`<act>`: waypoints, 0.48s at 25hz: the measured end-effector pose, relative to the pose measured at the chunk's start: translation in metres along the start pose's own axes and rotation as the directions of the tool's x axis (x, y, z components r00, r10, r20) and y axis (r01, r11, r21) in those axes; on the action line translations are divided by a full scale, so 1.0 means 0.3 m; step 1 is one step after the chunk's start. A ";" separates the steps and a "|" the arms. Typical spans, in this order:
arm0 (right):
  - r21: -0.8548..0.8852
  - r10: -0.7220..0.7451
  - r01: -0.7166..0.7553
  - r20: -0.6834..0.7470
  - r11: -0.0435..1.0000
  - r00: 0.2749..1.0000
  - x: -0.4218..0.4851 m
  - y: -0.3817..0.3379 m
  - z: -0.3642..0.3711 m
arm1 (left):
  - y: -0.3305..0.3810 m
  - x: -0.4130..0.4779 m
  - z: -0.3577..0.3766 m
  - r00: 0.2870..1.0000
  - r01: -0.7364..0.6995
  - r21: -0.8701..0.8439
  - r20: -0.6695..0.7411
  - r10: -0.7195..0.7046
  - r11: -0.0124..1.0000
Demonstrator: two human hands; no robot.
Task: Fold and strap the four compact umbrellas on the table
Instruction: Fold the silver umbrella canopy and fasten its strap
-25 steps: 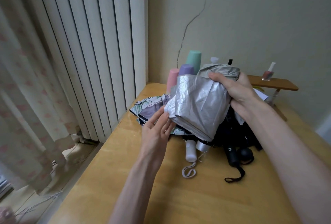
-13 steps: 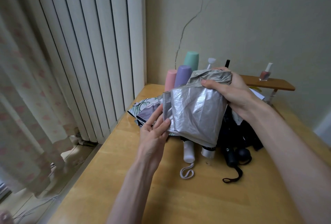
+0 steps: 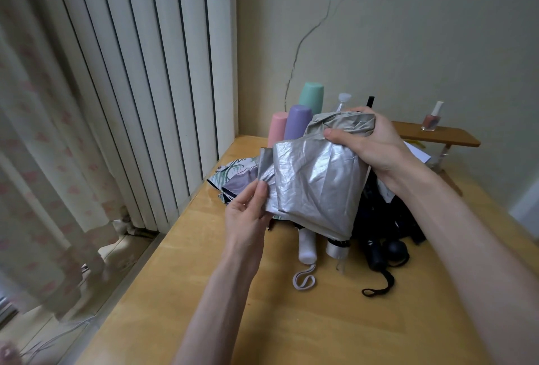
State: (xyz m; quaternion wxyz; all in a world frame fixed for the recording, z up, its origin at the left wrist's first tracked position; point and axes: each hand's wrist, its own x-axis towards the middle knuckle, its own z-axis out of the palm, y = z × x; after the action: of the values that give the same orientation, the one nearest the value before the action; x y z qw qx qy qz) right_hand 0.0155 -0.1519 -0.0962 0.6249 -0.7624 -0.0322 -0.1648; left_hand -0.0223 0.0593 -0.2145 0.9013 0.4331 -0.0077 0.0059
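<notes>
A silver umbrella [image 3: 315, 183] is held tilted above the wooden table [image 3: 291, 321], its clear-tipped handle pointing toward me. My right hand [image 3: 367, 140] grips its bunched top end. My left hand [image 3: 248, 216] pinches a flap of the silver canopy at its left edge. Underneath lies a floral umbrella [image 3: 233, 173] with a white handle [image 3: 306, 248] and looped strap. To the right sit black umbrellas [image 3: 388, 218], their dark handles [image 3: 382, 251] and a black wrist cord facing me.
Pink [image 3: 277, 128], purple [image 3: 297, 119] and green [image 3: 312, 97] cups stand at the back by the wall. A small wooden shelf [image 3: 437, 134] carries a nail polish bottle [image 3: 431, 119]. Vertical blinds [image 3: 131, 73] and a curtain run along the table's left edge.
My left hand has shifted from flat against the canopy to pinching its left flap. The silver umbrella has turned slightly while my right hand keeps hold of its top.
</notes>
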 end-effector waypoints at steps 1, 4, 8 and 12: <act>-0.006 -0.013 0.012 -0.019 1.000 1.000 0.000 0.000 0.004 | 0.012 -0.004 0.007 1.000 0.025 -0.067 0.016 -0.024 0.997; 0.001 -0.040 0.041 -0.097 0.999 0.995 0.000 -0.003 0.018 | 0.035 -0.010 0.011 0.994 0.085 -0.103 0.070 -0.078 0.991; 0.045 -0.033 0.041 -0.165 0.998 0.986 0.007 -0.007 0.026 | 0.040 -0.025 0.023 0.983 0.131 0.098 0.114 -0.142 0.987; -0.036 -0.074 0.070 -0.118 0.997 0.990 -0.004 -0.024 0.040 | 0.011 -0.029 0.021 0.990 0.038 0.266 0.123 -0.073 0.963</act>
State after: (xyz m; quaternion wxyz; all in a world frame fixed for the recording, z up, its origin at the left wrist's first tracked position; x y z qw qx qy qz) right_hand 0.0150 -0.1387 -0.0916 0.6071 -0.7594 -0.0199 -0.2330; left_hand -0.0309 0.0565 -0.2082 0.8332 0.5484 -0.0540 -0.0468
